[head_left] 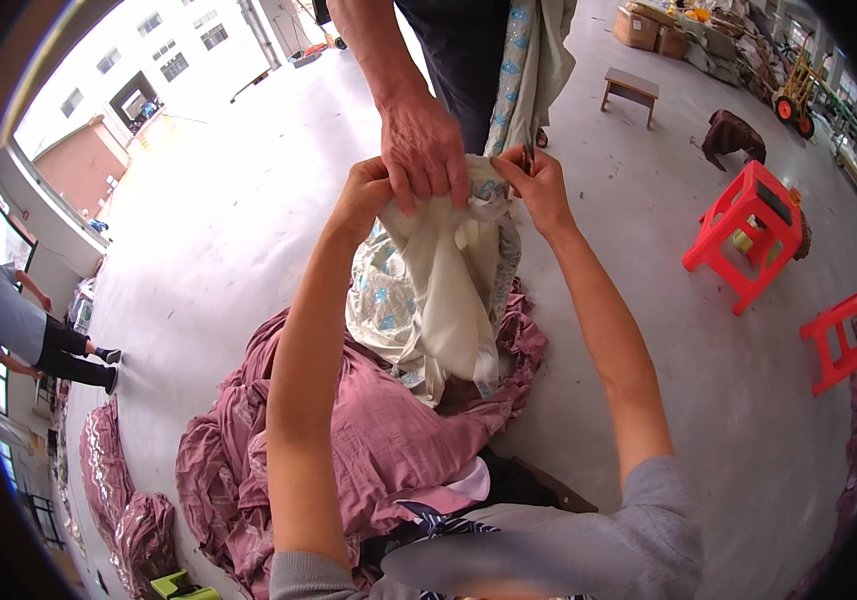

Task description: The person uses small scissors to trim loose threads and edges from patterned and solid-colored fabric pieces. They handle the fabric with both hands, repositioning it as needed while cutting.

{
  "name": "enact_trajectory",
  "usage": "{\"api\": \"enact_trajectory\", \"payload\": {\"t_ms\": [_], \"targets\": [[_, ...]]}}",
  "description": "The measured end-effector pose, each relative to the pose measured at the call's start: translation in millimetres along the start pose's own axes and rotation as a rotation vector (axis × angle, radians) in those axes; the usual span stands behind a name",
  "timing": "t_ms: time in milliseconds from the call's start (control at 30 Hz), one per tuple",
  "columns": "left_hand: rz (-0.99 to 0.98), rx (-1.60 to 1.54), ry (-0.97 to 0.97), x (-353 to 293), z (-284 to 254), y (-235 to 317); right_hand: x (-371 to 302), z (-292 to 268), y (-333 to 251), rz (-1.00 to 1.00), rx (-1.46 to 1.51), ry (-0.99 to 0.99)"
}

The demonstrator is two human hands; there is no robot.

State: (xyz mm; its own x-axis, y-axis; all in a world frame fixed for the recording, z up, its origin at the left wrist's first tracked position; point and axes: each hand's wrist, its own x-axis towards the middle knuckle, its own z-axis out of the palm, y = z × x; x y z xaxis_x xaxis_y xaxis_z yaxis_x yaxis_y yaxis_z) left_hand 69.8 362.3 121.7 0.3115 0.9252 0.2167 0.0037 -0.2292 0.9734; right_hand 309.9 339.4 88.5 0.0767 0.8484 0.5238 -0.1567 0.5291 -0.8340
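Note:
A cream cloth (439, 290) with blue print hangs in front of me, bunched in folds. My left hand (364, 193) pinches its upper edge on the left. At the upper right corner my right hand (539, 188) is closed on the cloth's edge, and a small dark slim tool sticks up from its fingers; its kind I cannot make out. Between my hands, a co-worker's hand (424, 155) reaches from above and grips the same cloth. Below it, a large heap of mauve cloth (369, 430) spreads across my lap and the floor.
Red plastic stools (749, 235) and a small brown stool (632, 90) stand at the right. Boxes (639, 28) and piled bundles lie far right, near a hand truck (796, 105). Mauve bundles (114, 470) lie at the left. Another person (34, 330) walks at far left.

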Motion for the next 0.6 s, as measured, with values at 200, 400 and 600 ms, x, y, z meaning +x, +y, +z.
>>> {"api": "enact_trajectory", "payload": {"t_ms": [200,400,600], "targets": [[0.058,0.072,0.065,16.4,1.5,18.9,12.2,-0.7,-9.8,0.037,0.022,0.024],[0.106,0.181,0.358,-4.8,6.7,30.3,58.9,-8.7,-18.5,0.01,0.016,0.125],[0.003,0.149,0.362,-81.0,-47.3,-8.3,42.6,-30.6,-10.1,-0.031,0.029,0.251]]}}
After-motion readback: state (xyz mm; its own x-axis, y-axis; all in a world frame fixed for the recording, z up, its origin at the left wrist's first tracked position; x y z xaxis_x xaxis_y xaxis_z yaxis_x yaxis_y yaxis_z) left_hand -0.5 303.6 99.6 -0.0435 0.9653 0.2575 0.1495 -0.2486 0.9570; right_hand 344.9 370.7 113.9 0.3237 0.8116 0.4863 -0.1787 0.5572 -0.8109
